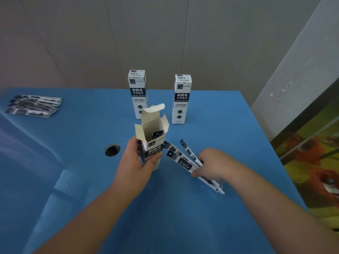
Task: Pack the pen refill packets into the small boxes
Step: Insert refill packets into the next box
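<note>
The left hand holds an open box upright on the blue table; just right, the right hand pinches refill packets, their long axis slanting toward the box mouth.

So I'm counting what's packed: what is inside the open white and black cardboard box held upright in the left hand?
Inside the open white and black cardboard box, gripped by the left hand, one dark packet end shows near the rim. The walls hide everything lower, so no count is possible.

Left hand grips open box; right hand pinches packets.
</note>
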`<state>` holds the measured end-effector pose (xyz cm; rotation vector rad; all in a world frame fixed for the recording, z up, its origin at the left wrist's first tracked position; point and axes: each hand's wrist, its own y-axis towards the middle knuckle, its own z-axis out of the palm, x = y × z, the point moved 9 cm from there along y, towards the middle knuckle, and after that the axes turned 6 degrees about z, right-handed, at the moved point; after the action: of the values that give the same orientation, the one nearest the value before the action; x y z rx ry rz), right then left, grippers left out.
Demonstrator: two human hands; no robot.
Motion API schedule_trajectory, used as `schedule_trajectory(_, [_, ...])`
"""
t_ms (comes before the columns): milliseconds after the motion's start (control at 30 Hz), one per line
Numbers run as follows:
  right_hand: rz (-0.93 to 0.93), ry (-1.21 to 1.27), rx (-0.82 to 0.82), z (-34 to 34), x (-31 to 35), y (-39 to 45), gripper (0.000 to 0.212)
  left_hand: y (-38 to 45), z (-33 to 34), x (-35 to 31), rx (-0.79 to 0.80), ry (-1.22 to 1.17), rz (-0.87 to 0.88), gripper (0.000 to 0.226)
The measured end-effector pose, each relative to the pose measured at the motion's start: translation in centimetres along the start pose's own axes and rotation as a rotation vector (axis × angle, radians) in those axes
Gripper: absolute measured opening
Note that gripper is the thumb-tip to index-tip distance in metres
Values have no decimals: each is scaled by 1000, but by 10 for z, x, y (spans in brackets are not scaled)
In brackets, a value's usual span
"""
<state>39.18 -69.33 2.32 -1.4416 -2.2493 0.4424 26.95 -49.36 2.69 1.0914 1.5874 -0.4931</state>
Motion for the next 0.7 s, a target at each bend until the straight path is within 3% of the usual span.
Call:
schedule_trajectory(200, [-36,473,-47,-30,-17,-9,10,1,0,-1,-11,-19,36,47])
schedule_trajectory(333, [-147,913,-4,-48,-10,-26,12,2,1,-2,-12,4,47,46])
schedule_trajectory(567, [-342,1364,-187,-93,12,-59,9,5,3,-6,4,38,70,45])
schedule_trajectory(700, [-480,1467,-371,-118,28,-72,9,4,5,-7,5,33,88,43])
